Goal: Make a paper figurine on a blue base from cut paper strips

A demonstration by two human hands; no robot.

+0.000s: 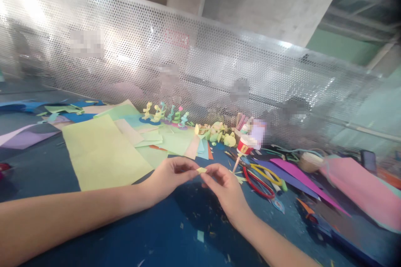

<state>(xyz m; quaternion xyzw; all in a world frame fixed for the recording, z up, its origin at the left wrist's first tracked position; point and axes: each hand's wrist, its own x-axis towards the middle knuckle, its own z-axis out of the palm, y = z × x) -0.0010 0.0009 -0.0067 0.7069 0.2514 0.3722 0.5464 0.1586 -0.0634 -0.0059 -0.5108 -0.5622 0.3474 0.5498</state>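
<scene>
Between my fingertips, over the blue table, is a small piece of yellow paper [201,170]. My left hand [175,175] pinches its left end with thumb and forefinger. From the other side my right hand [221,181] pinches it too, so the fingertips of both hands nearly meet. Left of my left hand lies a large sheet of yellow paper [105,154]. Just beyond my right hand are red-handled scissors [258,187], yellow-handled scissors [266,174] and a red and white tub [244,145].
Small paper figures [164,113] stand at the back, beside a heap of yellow-green paper pieces [219,132]. A perforated metal screen [188,62] runs behind the table. Pink paper [363,187], magenta paper [307,179] and a phone [368,161] lie right. Paper scraps [200,236] dot the front.
</scene>
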